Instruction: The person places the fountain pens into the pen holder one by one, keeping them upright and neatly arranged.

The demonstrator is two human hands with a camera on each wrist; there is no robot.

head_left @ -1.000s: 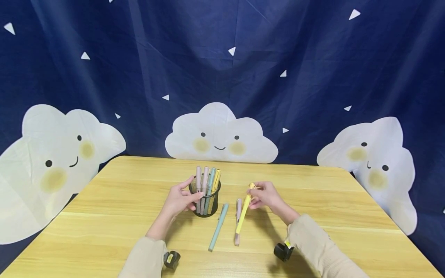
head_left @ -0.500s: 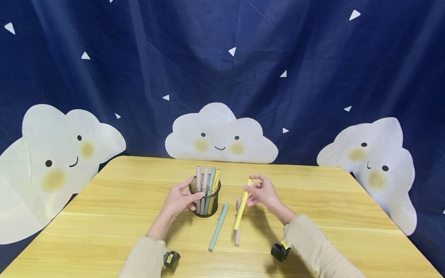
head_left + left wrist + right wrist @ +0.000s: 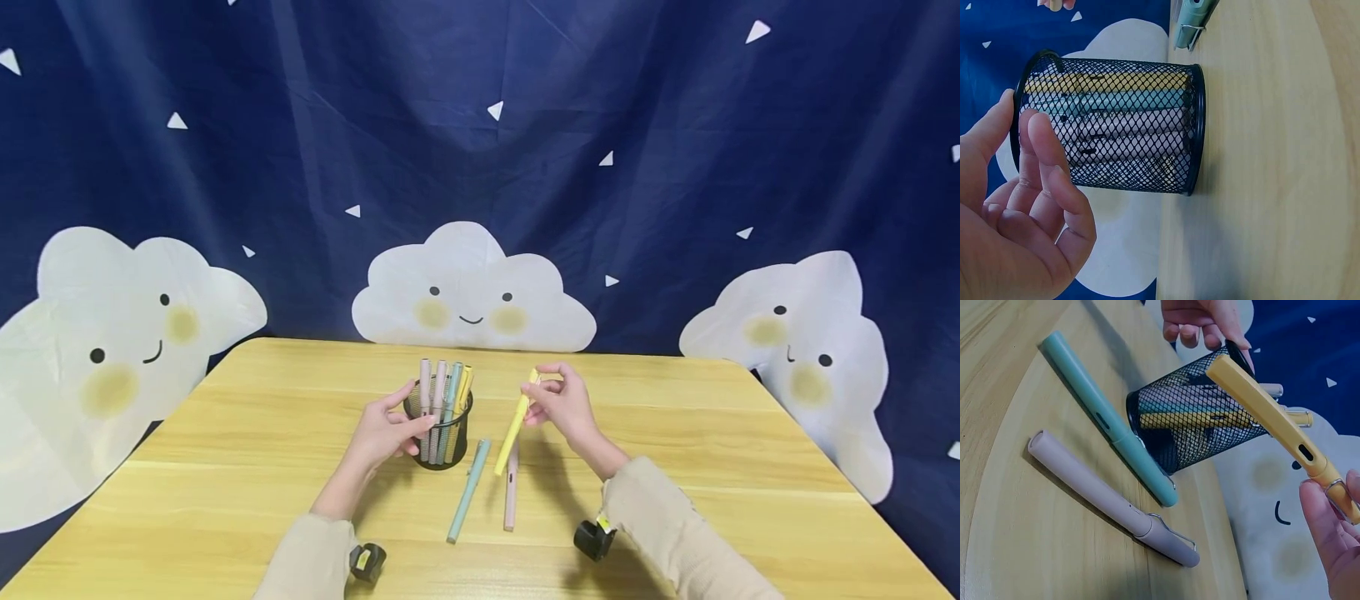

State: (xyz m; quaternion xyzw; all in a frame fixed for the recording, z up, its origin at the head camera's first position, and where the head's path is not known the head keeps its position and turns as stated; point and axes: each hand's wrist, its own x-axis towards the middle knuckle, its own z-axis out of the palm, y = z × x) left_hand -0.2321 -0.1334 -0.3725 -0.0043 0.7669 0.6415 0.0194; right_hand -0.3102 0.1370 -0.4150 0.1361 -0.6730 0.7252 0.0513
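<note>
My left hand [image 3: 381, 432] holds the black mesh pen holder [image 3: 1129, 150] at its rim, thumb in front and a finger behind. The holder stands upright with two pale pink pens [image 3: 424, 387], a teal pen [image 3: 452, 392] and yellow ones [image 3: 465, 387] inside; how many yellow is unclear. To its right, my right hand [image 3: 566, 407] pinches a yellow fountain pen [image 3: 1266, 412] near its clip end. That pen slants down, raised over the table and apart from the holder. Below it lie a teal pen [image 3: 1107, 419] and a pale pink pen [image 3: 1110, 497].
The wooden table [image 3: 225, 467] reaches back to a dark blue curtain [image 3: 480, 167] with white smiling clouds [image 3: 472, 283]. A black wrist camera [image 3: 367, 562] sits at my left sleeve, and another [image 3: 595, 540] at my right.
My right hand has lifted the yellow pen up and to the left, off from over the pink pen. My left hand and the pen holder stay put; the head view shifts slightly.
</note>
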